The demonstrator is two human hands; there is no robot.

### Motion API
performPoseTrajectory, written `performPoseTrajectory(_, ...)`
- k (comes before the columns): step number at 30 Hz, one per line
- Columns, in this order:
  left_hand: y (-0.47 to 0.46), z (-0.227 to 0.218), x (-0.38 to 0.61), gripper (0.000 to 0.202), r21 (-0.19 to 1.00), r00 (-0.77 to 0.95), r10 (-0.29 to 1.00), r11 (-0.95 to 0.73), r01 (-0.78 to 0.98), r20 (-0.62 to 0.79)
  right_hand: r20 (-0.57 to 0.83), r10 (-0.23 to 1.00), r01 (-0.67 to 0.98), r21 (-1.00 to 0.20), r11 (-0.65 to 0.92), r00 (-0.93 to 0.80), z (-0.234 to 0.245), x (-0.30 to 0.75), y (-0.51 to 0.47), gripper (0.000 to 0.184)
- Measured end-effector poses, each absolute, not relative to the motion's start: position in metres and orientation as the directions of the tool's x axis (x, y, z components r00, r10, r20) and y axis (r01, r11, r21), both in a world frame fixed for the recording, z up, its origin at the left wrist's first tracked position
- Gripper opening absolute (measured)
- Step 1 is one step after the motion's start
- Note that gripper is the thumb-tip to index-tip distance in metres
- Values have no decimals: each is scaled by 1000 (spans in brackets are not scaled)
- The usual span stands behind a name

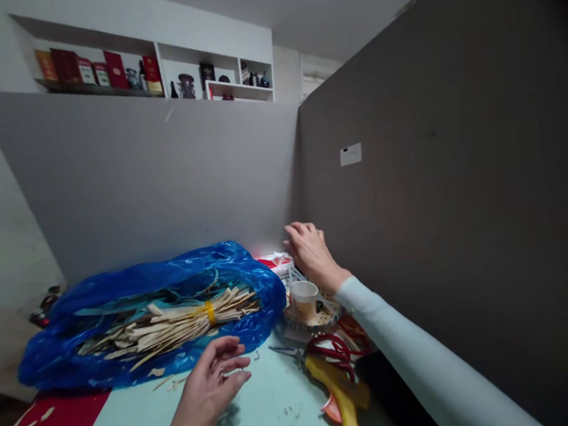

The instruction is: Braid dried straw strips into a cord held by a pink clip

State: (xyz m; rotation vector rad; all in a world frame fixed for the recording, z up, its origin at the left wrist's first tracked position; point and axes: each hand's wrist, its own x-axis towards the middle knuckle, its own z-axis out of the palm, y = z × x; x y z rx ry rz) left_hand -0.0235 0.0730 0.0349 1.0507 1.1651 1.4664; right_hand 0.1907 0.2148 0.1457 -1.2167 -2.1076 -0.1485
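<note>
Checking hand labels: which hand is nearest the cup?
The right hand, just above the cup in the picture; the left hand is lower and farther off, below the blue bag.

We see a pale green surface [268,419]. On it lie a blue bag [52,361], a yellow tool [344,395] and pale scraps [176,383].

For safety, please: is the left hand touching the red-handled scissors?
Apart. The head view shows pale green tabletop between the left hand and the red-handled scissors.
</note>
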Motion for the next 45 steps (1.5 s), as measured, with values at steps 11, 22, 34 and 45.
performPoseTrajectory(11,54,18,0,48,930,116,988,135,-342,-101,227,677,292,-774,561,-700,49,163,85,19)
performPoseTrajectory(22,83,3,-32,23,959,-239,970,20,284,50,221,797,562,-606,564,-562,57,171,137,17)
performPoseTrajectory(34,86,-18,-35,29,835,-65,975,-147,530,213,52,741,713,-234,661,-669,31,133,148,12)
performPoseTrajectory(45,74,-16,-25,34,710,52,941,-288,642,334,61,717,713,-72,697,-695,23,133,116,28)
